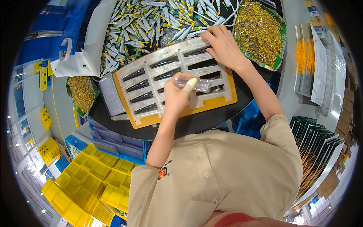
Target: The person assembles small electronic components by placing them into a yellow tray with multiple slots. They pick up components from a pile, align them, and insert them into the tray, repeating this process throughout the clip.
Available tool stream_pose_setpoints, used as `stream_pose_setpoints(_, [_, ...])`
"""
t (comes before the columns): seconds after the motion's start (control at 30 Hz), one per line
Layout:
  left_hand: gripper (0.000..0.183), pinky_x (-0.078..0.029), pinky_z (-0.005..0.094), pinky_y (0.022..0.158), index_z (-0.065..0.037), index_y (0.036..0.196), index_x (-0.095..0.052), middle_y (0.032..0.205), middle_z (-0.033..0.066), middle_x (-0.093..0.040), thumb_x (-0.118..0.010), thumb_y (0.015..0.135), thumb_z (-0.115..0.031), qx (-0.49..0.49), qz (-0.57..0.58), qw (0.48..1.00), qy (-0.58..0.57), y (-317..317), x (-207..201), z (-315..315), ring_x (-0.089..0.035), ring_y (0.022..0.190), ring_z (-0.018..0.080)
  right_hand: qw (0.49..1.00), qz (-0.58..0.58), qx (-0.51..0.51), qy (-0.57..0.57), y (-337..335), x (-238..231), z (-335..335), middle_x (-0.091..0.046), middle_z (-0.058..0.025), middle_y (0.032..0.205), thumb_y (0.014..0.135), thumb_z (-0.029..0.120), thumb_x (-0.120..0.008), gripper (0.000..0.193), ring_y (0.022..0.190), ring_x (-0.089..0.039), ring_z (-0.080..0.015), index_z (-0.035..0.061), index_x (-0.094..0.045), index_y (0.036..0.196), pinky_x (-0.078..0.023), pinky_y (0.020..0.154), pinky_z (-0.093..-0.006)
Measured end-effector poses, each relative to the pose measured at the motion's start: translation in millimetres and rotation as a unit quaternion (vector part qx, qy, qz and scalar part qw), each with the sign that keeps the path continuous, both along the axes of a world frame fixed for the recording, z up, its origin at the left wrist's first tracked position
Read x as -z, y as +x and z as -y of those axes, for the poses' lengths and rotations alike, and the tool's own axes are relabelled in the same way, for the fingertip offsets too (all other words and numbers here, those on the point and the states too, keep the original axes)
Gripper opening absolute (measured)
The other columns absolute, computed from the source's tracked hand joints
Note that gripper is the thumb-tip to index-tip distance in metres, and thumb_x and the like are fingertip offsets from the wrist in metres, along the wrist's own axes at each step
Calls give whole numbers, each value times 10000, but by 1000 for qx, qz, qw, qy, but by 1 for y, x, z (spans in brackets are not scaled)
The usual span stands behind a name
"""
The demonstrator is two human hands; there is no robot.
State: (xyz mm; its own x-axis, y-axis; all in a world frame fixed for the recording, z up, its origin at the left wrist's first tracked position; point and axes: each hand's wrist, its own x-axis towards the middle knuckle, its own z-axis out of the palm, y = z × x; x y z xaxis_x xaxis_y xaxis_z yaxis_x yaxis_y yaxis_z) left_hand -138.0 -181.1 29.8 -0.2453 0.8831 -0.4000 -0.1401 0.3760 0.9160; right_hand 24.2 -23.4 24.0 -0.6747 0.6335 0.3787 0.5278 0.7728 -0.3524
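A white frame (182, 54) with rows of wedge-shaped openings lies tilted on a yellow board (218, 102). Clear film-like plastic shows in several of its openings; black shows through others. Over the middle of the frame, my left hand (177, 94) pinches a clear plastic blister shell (203, 86). Its thumb wears a pale finger cot. My right hand (225, 47) rests at the frame's far right corner with fingers apart, fingertips at the edge and thumb near an opening. Nothing shows in its grasp.
Small white-and-green tubes (145, 28) with yellow tips are heaped beyond the frame. Yellow-headed small parts fill a bag (261, 36) at far right and another (81, 94) at left. Clear shells are stacked (112, 96) beside the board. Yellow bins (85, 178) stand lower left.
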Motion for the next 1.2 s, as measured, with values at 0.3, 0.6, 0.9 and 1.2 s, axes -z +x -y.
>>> stream_pose_setpoints(0.3, [160, -577, 292, 611, 23, 923, -676, 865, 109, -725, -748, 887, -115, 31, 51, 998, -34, 6, -4, 16, -711, 783, 171, 967, -34, -142, -208, 16, -13, 44, -620, -110, 864, 867, 155, -678, 132, 874, -602, -312, 49, -634, 931, -496, 810, -424])
stream_pose_setpoints(0.6, [138, -539, 256, 581, 22, 921, -668, 822, 90, -703, -725, 907, -103, -4, -6, 1000, -15, 15, -1, 34, -665, 618, 151, 928, -40, -158, -336, 32, -14, 86, -669, -137, 803, 860, 250, -739, 269, 766, -653, -311, 36, -690, 1015, -517, 711, -395])
stream_pose_setpoints(0.9, [189, -573, 271, 621, 12, 936, -671, 845, 90, -703, -761, 885, -146, 42, 57, 997, -12, 30, 1, 58, -670, 675, 159, 983, -48, -156, -82, 29, -12, 79, -599, -113, 834, 870, 118, -681, 86, 894, -620, -288, 46, -652, 906, -512, 772, -390])
stream_pose_setpoints(1.2, [225, -516, 260, 507, 35, 879, -654, 738, 95, -697, -730, 918, -173, 12, -3, 1000, -16, 23, -5, 67, -642, 562, 127, 930, -40, -104, -349, 47, -24, 128, -674, -151, 912, 893, 152, -675, 165, 876, -651, -349, 24, -692, 995, -513, 811, -428])
